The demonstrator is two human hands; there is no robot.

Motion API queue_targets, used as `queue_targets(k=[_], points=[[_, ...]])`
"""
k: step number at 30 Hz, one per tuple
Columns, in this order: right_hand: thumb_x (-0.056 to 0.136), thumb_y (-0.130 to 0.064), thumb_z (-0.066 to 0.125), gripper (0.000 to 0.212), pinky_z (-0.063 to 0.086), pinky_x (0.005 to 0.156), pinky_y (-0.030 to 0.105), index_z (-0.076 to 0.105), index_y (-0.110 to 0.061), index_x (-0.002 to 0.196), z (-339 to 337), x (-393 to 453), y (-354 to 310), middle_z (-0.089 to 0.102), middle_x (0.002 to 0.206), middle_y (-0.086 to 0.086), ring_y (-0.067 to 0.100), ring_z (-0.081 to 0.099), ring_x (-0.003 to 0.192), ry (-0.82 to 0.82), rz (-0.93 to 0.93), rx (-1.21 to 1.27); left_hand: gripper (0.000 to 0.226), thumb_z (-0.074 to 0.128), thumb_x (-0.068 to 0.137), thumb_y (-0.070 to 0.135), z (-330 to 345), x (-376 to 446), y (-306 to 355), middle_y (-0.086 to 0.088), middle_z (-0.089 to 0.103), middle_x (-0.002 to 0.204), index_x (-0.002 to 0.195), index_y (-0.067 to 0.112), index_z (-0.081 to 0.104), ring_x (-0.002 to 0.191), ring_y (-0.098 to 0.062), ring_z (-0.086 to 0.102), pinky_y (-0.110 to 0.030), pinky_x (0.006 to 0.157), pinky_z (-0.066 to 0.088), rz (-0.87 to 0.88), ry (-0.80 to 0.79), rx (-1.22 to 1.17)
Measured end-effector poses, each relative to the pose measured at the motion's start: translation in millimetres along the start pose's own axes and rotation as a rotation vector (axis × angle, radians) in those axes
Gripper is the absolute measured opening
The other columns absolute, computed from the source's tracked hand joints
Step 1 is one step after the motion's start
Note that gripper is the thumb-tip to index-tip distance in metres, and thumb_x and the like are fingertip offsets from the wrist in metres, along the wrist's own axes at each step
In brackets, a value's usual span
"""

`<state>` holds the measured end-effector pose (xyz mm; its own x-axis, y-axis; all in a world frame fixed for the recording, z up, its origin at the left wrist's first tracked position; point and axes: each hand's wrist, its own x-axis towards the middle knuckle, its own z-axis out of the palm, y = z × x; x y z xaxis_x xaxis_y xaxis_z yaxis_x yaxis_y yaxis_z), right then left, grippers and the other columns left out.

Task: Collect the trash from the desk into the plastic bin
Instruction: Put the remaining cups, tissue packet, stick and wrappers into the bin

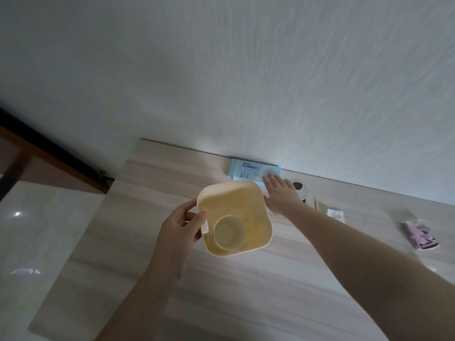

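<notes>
A pale yellow plastic bin (256, 203) is held above the light wooden desk (138, 242) by my left hand (179, 230), which grips its left rim. A paper cup (229, 232) lies inside the bin. My right hand (280, 193) is stretched out flat, fingers apart, with its fingertips on a light blue packet (246, 169) that rests against the wall at the desk's far edge. Part of the packet is hidden behind the bin.
To the right lie a crumpled white tissue (335, 214), a thin stick (316, 203), a pink and purple wrapper (421, 233) and a small white scrap (432, 269). A round cable hole (300, 189) sits behind my right hand. The desk's left edge drops to a glossy floor.
</notes>
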<state>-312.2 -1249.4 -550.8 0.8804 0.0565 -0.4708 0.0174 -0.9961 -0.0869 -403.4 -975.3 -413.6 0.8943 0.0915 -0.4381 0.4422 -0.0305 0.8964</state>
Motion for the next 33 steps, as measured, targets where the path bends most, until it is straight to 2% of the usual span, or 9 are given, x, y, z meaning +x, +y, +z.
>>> queue_targets(k=[4, 6, 12, 16, 22, 24, 27, 30, 33], points=[[0.093, -0.051, 0.038, 0.064, 0.016, 0.116, 0.041, 0.028, -0.018, 0.147, 12.7, -8.9, 1.4, 0.038, 0.148, 0.008, 0.027, 0.031, 0.137, 0.287, -0.064, -0.061, 0.026, 0.073, 0.086, 0.023, -1.8, 2.6, -5.1, -0.016, 0.068, 0.095, 0.103, 0.042, 0.074, 0.084, -0.023, 0.067, -0.045, 0.082, 0.060, -0.005, -0.003, 0.024], [0.092, -0.050, 0.046, 0.067, 0.019, 0.115, 0.041, 0.027, -0.017, 0.147, 9.5, -2.7, 1.9, 0.037, 0.147, 0.009, 0.027, 0.030, 0.136, 0.322, -0.055, -0.031, 0.025, 0.073, 0.086, 0.024, -1.7, 3.6, -7.5, -0.017, 0.069, 0.098, 0.102, 0.043, 0.074, 0.083, -0.023, 0.067, -0.047, 0.081, 0.060, -0.009, 0.002, 0.027], [0.092, -0.053, 0.046, 0.081, 0.004, 0.120, 0.041, 0.003, -0.021, 0.152, 1.9, 30.1, -7.1, 0.002, 0.162, 0.010, 0.026, 0.001, 0.148, 0.196, -0.051, 0.024, 0.041, 0.076, 0.064, 0.045, -2.9, 1.7, -11.4, -0.019, 0.068, 0.101, 0.104, 0.039, 0.074, 0.087, -0.023, 0.068, -0.050, 0.085, 0.060, -0.032, 0.005, -0.010], [0.093, -0.047, 0.049, 0.079, 0.008, 0.119, 0.042, 0.004, -0.021, 0.152, 1.4, 35.6, -10.2, 0.015, 0.159, 0.011, 0.028, 0.011, 0.146, 0.162, -0.034, 0.019, 0.036, 0.074, 0.066, 0.041, -6.8, 0.9, -10.5, -0.021, 0.067, 0.101, 0.102, 0.040, 0.075, 0.084, -0.023, 0.066, -0.049, 0.082, 0.059, -0.031, 0.025, -0.027], [0.089, -0.048, 0.054, 0.083, 0.032, 0.105, 0.045, 0.007, -0.021, 0.152, 3.9, 14.4, -2.3, 0.039, 0.142, 0.016, 0.036, 0.041, 0.125, 0.182, -0.061, 0.056, 0.026, 0.073, 0.084, 0.024, -11.2, -9.7, -10.0, -0.025, 0.065, 0.105, 0.110, 0.030, 0.072, 0.085, -0.025, 0.065, -0.056, 0.086, 0.056, -0.005, 0.052, -0.031], [0.089, -0.050, 0.054, 0.082, 0.039, 0.097, 0.046, 0.008, -0.024, 0.151, -3.1, 2.3, -4.2, 0.043, 0.135, 0.015, 0.036, 0.045, 0.119, 0.211, -0.022, 0.243, 0.024, 0.071, 0.088, 0.019, -11.9, -14.6, -11.2, -0.024, 0.066, 0.102, 0.110, 0.029, 0.072, 0.084, -0.025, 0.064, -0.054, 0.086, 0.056, -0.009, 0.060, -0.033], [0.091, -0.047, 0.051, 0.068, 0.047, 0.075, 0.036, 0.018, -0.033, 0.148, -25.5, -30.8, -12.1, 0.054, 0.119, 0.004, 0.028, 0.057, 0.105, 0.173, 0.046, 0.915, 0.024, 0.069, 0.090, 0.016, -12.8, -27.4, -14.9, -0.015, 0.065, 0.092, 0.111, 0.027, 0.072, 0.085, -0.024, 0.064, -0.046, 0.080, 0.060, -0.024, 0.055, -0.068], [0.093, -0.039, 0.044, 0.048, 0.048, 0.088, 0.040, 0.037, -0.029, 0.139, -39.4, -71.6, -14.7, 0.059, 0.110, 0.003, 0.026, 0.060, 0.102, 0.050, -0.024, 1.496, 0.023, 0.066, 0.092, 0.014, -14.3, -42.0, -22.8, -0.009, 0.067, 0.089, 0.113, 0.023, 0.072, 0.082, -0.020, 0.069, -0.028, 0.065, 0.059, -0.031, 0.057, -0.088], [0.095, -0.037, 0.038, 0.044, 0.048, 0.095, 0.046, 0.044, -0.021, 0.135, -37.3, -111.8, -10.5, 0.062, 0.114, 0.012, 0.025, 0.063, 0.101, -0.101, -0.089, 1.831, 0.024, 0.066, 0.092, 0.012, -13.9, -55.4, -29.8, -0.002, 0.068, 0.080, 0.111, 0.025, 0.071, 0.078, -0.016, 0.069, -0.028, 0.066, 0.059, -0.017, 0.058, -0.069]])
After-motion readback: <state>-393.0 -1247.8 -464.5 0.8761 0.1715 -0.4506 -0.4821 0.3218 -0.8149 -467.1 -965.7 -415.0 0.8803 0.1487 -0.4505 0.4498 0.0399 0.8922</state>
